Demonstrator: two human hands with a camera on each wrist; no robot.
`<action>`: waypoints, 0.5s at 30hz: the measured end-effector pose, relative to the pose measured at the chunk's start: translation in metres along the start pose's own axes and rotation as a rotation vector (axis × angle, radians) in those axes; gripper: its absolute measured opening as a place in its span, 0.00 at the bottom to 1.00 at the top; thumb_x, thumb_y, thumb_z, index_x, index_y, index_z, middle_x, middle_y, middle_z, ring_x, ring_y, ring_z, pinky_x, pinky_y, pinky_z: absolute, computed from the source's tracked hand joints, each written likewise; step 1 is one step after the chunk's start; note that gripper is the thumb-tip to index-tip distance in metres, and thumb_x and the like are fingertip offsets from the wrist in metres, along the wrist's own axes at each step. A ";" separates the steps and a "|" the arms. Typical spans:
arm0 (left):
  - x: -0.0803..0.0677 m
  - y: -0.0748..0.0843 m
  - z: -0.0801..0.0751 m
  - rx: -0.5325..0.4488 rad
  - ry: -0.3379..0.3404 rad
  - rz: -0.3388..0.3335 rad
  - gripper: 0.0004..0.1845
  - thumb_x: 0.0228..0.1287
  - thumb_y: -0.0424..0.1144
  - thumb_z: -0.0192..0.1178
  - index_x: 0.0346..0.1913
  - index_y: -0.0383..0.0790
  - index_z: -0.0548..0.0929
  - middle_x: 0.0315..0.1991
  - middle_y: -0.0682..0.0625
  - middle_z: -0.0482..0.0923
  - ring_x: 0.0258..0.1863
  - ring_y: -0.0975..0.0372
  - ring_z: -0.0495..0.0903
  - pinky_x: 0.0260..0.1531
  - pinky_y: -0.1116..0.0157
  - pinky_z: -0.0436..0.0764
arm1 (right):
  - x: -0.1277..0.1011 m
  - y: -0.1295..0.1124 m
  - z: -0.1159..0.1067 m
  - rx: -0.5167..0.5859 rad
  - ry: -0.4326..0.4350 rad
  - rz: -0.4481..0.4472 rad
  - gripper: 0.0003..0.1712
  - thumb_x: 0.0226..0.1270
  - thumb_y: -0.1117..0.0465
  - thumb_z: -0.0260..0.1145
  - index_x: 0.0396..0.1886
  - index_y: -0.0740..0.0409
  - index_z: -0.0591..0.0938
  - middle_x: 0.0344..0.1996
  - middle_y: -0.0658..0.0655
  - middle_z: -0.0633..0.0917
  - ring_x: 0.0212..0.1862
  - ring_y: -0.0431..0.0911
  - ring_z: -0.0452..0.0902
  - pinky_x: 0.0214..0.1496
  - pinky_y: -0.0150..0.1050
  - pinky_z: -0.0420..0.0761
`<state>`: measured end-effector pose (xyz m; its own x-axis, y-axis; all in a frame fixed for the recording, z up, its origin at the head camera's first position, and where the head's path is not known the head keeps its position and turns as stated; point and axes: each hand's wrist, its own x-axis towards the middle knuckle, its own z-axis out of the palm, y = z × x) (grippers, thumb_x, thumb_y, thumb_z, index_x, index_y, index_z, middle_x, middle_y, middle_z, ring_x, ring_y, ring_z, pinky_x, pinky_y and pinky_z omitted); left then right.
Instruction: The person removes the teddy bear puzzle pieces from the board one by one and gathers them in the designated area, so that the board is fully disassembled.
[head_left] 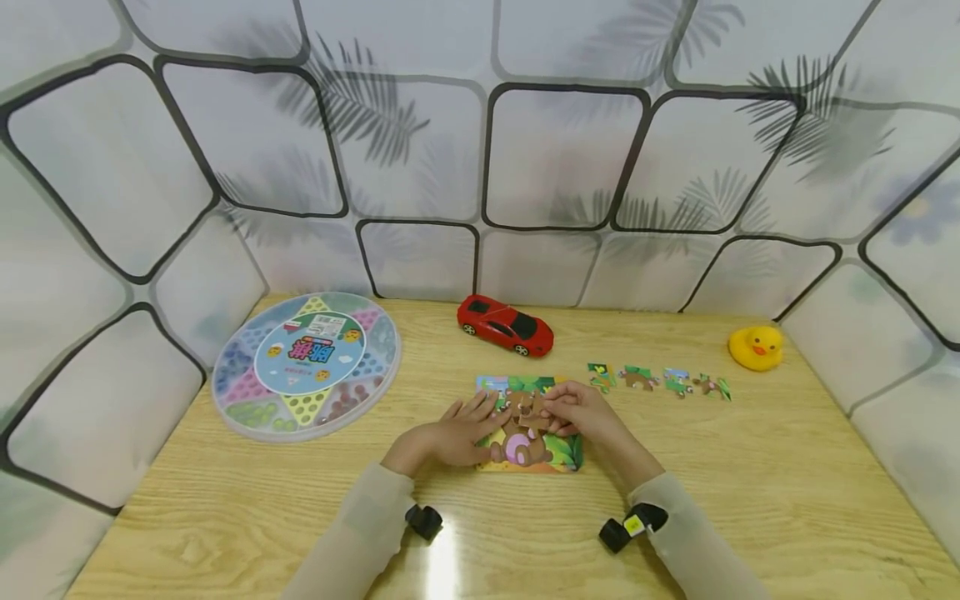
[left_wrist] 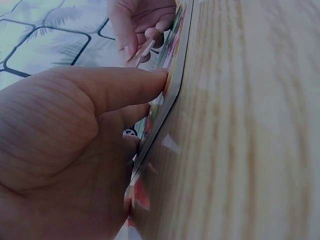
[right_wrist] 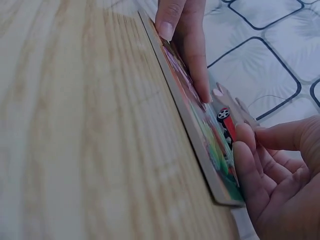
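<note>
A pale, wood-grained tabletop [head_left: 247, 508] stretches between a left wall [head_left: 97, 175], a back wall [head_left: 420, 150] and a right wall [head_left: 900, 308], all whitish with rounded black and grey outlines. Grey palm fronds [head_left: 367, 108] pattern the back. Bright glare [head_left: 442, 558] streaks the tabletop's near side.

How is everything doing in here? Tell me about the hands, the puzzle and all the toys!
Left hand: fingers spread, resting on the puzzle.
Right hand: pinching a piece.
Held piece: off the table, between fingers and thumb.
Puzzle: lying flat, picture up.
Loose pieces: lying beyond the puzzle, in a row.
Red car: on its wheels.
Duck: upright.
Round game: lying flat.
</note>
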<state>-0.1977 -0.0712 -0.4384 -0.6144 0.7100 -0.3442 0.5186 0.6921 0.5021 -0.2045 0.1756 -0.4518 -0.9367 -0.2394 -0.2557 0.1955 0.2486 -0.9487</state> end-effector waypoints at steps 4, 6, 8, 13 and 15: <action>0.000 0.000 0.001 0.006 -0.006 -0.004 0.35 0.72 0.54 0.43 0.76 0.47 0.46 0.76 0.43 0.30 0.73 0.53 0.27 0.68 0.47 0.35 | -0.004 0.003 -0.008 0.018 0.010 -0.013 0.12 0.69 0.65 0.58 0.46 0.71 0.73 0.27 0.50 0.84 0.23 0.39 0.78 0.28 0.31 0.80; 0.000 -0.001 0.001 0.008 -0.005 -0.004 0.35 0.72 0.55 0.43 0.76 0.47 0.46 0.76 0.43 0.30 0.73 0.53 0.27 0.68 0.47 0.34 | -0.005 0.004 -0.015 0.021 0.020 -0.028 0.13 0.69 0.65 0.59 0.47 0.71 0.73 0.28 0.50 0.84 0.24 0.39 0.78 0.29 0.32 0.80; 0.000 -0.001 0.002 0.007 -0.005 -0.002 0.35 0.72 0.55 0.43 0.76 0.47 0.46 0.75 0.43 0.30 0.73 0.53 0.27 0.68 0.47 0.34 | -0.007 0.006 -0.023 0.026 0.038 -0.032 0.13 0.69 0.65 0.59 0.47 0.72 0.73 0.28 0.50 0.84 0.24 0.39 0.78 0.29 0.32 0.80; 0.001 -0.002 0.002 -0.003 -0.002 0.002 0.35 0.72 0.54 0.44 0.76 0.47 0.47 0.75 0.43 0.30 0.73 0.53 0.27 0.68 0.46 0.34 | -0.013 0.009 -0.043 0.035 0.071 -0.034 0.15 0.69 0.66 0.59 0.47 0.75 0.72 0.28 0.51 0.84 0.24 0.39 0.78 0.29 0.32 0.80; 0.000 -0.001 0.002 -0.003 0.001 0.001 0.35 0.72 0.54 0.44 0.76 0.47 0.47 0.76 0.43 0.30 0.73 0.52 0.27 0.68 0.46 0.34 | -0.014 0.011 -0.051 0.031 0.080 -0.028 0.15 0.69 0.66 0.59 0.47 0.75 0.72 0.28 0.51 0.85 0.24 0.39 0.78 0.29 0.32 0.80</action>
<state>-0.1975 -0.0718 -0.4404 -0.6145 0.7106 -0.3427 0.5175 0.6910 0.5048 -0.2037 0.2297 -0.4488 -0.9619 -0.1698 -0.2141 0.1762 0.2133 -0.9610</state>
